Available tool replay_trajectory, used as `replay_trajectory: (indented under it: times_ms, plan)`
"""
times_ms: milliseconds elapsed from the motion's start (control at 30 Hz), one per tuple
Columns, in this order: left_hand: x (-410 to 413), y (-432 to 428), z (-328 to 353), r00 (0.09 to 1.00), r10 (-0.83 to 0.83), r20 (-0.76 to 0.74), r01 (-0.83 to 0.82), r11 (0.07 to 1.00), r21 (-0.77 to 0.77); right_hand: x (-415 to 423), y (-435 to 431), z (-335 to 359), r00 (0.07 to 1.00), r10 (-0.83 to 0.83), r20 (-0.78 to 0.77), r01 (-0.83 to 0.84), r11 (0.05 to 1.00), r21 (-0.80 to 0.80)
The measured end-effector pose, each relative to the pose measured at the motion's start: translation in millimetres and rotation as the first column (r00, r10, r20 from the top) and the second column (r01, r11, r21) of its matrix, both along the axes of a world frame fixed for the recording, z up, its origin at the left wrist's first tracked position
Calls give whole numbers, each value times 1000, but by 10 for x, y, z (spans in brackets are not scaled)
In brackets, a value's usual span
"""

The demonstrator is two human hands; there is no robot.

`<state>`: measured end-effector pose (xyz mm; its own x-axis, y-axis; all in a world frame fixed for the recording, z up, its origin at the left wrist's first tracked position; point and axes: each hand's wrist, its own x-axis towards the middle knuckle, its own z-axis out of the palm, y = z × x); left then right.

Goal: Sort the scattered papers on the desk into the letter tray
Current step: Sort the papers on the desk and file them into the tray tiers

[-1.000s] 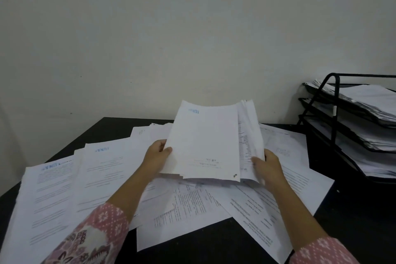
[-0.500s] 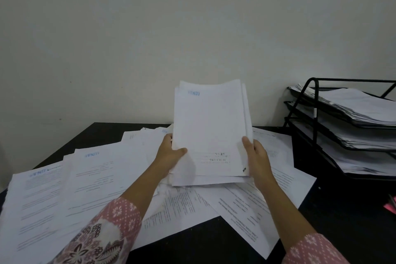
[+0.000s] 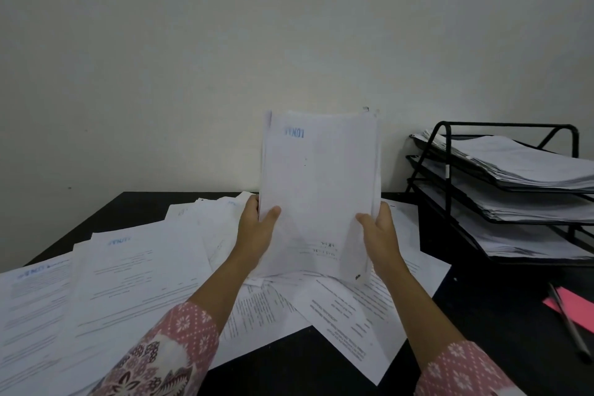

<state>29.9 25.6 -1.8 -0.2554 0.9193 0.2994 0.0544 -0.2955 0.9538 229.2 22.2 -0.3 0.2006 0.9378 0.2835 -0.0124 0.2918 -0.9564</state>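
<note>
Both hands point(image 3: 318, 235) grip an upright, light, floppy stack of papers point(image 3: 318, 190) by its side edges, likely to sag or fan.

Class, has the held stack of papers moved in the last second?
Yes: the stack has risen and tipped upright, its top now far above the desk's back edge.

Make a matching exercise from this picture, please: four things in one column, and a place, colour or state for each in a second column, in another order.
Things:
1. paper stack
2. letter tray
3. pen
4. loose sheets

Descriptions:
A. black, three tiers, at the right of the desk
B. spread flat on the desk
C. held upright by the left hand and right hand
D. lying across a pink paper

Pairs: 1-C, 2-A, 3-D, 4-B
</note>
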Motion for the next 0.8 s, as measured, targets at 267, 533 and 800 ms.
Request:
replay_trajectory:
  times_ms: [267,533,800]
  plan:
    - [108,-8,41,998,-34,44,33,999,29,77,-24,78,988,-82,133,73,995,69]
    - [323,54,208,998,-68,0,68,997,30,352,-82,264,968,-177,176,162,982,94]
    - [904,131,576,945,-302,-126,288,951,-116,1136,-55,570,909,-399,116,398,917,38]
